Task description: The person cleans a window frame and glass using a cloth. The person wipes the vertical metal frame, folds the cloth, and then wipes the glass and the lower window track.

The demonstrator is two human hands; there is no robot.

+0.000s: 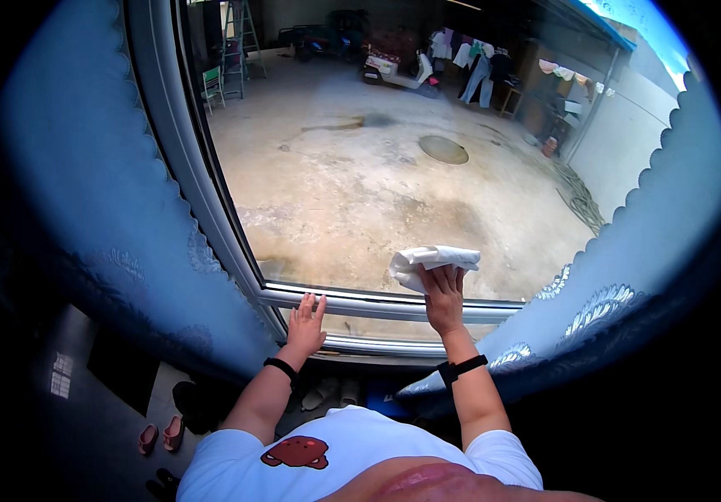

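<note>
A large window pane (348,207) in a white frame fills the view before me, with a courtyard behind the glass. My right hand (443,295) presses a folded white cloth (435,256) to the lower right part of the pane, fingers spread over the cloth's lower edge. To the left, my left hand (307,323) rests with its fingers apart on the frame's lower rail (366,305) and holds nothing. A black band is on each wrist.
Blue curtains hang at the left (84,188) and right (636,251) of the window. Pink slippers (172,433) and other footwear lie on the floor below. Beyond the glass are a scooter (398,68), hanging clothes (478,78), a stepladder (244,50) and a coiled hose (580,197).
</note>
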